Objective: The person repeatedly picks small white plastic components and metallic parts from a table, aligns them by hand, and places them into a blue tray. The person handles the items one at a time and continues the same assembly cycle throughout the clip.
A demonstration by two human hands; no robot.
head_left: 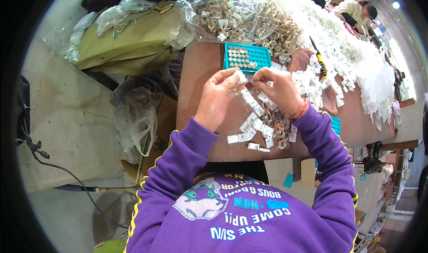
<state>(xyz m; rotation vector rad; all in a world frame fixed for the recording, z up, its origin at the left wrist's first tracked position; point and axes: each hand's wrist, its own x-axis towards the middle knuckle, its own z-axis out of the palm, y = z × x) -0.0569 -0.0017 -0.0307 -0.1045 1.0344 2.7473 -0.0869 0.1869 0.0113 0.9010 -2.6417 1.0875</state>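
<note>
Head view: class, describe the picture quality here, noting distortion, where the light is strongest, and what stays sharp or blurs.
Head view: fisheye bends the brown table edge and leaves black corners; glare washes out the white heap at upper right; the left hand and right hand, pinching a small white piece, are fairly sharp; the teal tray is clear; rim detail is smeared.

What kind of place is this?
Probably a small assembly or packing workshop: a long brown table heaped with small white tags, a teal tray of small round parts, and clear bags of pieces.
</note>
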